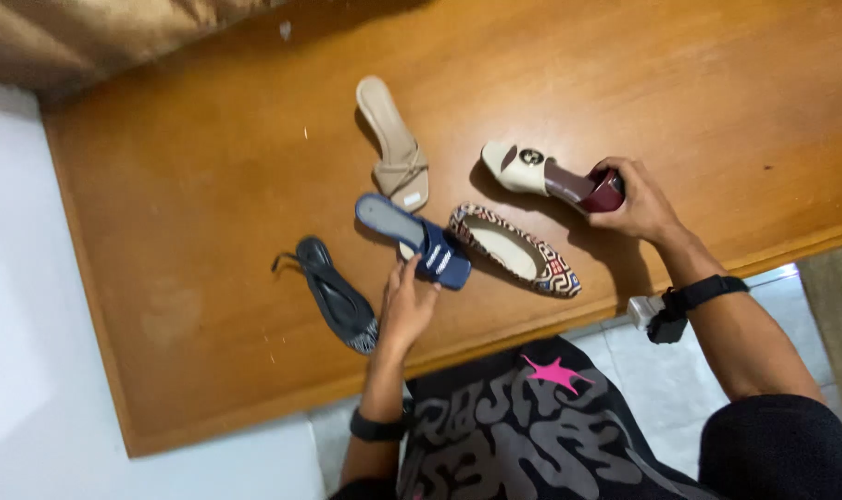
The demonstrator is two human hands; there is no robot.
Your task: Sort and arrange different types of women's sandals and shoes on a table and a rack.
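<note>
Left hand (408, 310) open, fingertips seemingly on blue sandal (414, 239); right hand (636, 199) gripping maroon-heeled shoe (555, 174).

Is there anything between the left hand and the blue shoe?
Nothing visible. The left hand already has its fingertips at the blue sandal. The black flip-flop lies to one side, the patterned flat to the other.

I see a wooden bench (208, 213), orange-brown and glossy, filling most of the view, its raised edge trim running along 6 to 9 o'clock. White wall or floor surface (13, 306) at 9 o'clock. Brown draped fabric (87, 32) at 11 o'clock. Pale floor tiles (625, 352) at 5 o'clock. Light is even, with soft shadows and a few scuffs on the wood.
</note>
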